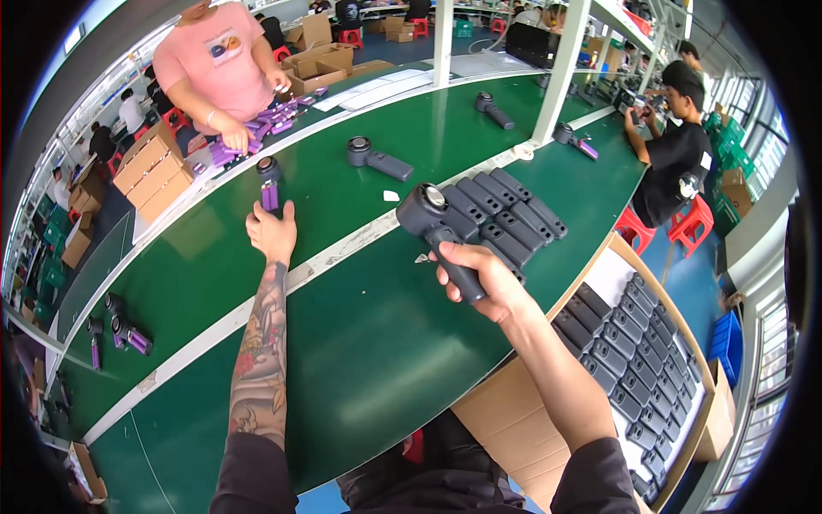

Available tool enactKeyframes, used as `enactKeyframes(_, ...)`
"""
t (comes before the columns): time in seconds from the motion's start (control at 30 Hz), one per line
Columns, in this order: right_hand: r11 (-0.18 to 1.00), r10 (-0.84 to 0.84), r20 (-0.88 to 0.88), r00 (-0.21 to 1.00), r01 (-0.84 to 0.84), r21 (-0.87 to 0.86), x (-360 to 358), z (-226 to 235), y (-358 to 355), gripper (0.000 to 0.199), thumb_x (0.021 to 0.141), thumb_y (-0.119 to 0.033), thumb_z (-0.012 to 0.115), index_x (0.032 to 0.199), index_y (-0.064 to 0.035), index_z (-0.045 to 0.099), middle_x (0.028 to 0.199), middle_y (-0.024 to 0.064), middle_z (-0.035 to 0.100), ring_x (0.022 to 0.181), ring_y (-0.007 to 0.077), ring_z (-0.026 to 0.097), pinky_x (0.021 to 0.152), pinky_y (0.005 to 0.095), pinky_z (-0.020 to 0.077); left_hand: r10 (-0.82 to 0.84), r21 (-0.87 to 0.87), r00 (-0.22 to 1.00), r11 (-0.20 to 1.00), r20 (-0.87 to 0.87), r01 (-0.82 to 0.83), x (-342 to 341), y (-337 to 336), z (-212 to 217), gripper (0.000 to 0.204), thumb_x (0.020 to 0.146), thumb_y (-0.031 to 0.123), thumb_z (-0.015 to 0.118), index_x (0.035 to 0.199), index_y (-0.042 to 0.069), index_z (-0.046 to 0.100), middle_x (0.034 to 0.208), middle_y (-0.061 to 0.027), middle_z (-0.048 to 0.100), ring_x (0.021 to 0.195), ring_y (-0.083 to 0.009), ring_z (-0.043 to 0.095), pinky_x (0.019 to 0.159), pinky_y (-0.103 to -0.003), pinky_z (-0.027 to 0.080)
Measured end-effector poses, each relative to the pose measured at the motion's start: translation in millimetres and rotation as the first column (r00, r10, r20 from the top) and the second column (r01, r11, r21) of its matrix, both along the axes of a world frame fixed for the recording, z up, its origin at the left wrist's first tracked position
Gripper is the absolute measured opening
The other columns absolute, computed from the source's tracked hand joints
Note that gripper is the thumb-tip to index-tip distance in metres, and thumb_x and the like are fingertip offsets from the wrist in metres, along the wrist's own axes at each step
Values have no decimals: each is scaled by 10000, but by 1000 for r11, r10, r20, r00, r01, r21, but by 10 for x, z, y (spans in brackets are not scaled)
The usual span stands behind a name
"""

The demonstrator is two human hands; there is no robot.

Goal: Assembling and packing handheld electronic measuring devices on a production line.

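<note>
My right hand point(481, 272) is closed round the handle of a black handheld fan point(425, 208), its round head tilted up to the left above the green bench. Ahead on the left, my left hand point(272, 233) reaches over the belt, thumb and fingers apart. Just beyond its fingertips lies an open-handled fan point(269, 170) with purple battery cells showing; whether the fingers touch it I cannot tell. Several black handle covers point(505, 210) lie in rows beside the held fan. Another dark fan point(378, 158) rests further along the belt.
A cardboard box point(629, 360) of black handle covers stands at my right. Fans with purple cells point(128, 334) lie at the far left. Across the belt, a person in pink point(214, 68) handles purple cells point(272, 120); another in black point(676, 146) works at right. A white post point(562, 73) rises ahead.
</note>
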State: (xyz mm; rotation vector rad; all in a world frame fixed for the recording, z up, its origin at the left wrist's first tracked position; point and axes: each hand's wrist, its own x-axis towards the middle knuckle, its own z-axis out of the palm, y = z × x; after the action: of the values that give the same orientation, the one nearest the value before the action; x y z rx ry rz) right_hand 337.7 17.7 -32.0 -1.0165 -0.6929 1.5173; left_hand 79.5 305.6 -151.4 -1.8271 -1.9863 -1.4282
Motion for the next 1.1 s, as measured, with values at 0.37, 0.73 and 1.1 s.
enactKeyframes(0.37, 940, 310, -206, 928, -331, -77, -398, -87, 225, 359, 980, -318, 600, 1068, 29, 578, 878, 107, 667, 557, 100, 521, 511, 195, 398, -338, -662, 933, 673, 120, 329, -320, 433, 534, 473, 850, 340, 620, 1181, 7, 565, 1024, -176, 624, 870, -313, 621, 831, -407, 495)
enactKeyframes(0.73, 968, -169, -57, 984, 177, 177, -361, -201, 852, 340, 970, -86, 563, 1249, 108, 544, 1067, 188, 674, 972, 225, 661, 895, 308, 547, -497, 264, -18, 430, 868, 864, -211, -1030, 820, 331, 892, 78, 598, 1203, 10, 506, 1084, -118, 592, 819, -169, 571, 718, -281, 486)
enactKeyframes(1.1, 934, 81, 976, -203, 357, -4, 2083, -284, -1111, 212, 846, -105, 594, 1030, -80, 695, 854, 78, 717, 759, 278, 676, 721, 395, 538, -251, 252, -190, 246, 949, 936, 367, -1381, 699, 319, 1012, 262, 514, 1223, 24, 496, 972, -107, 639, 695, -171, 605, 630, -268, 497)
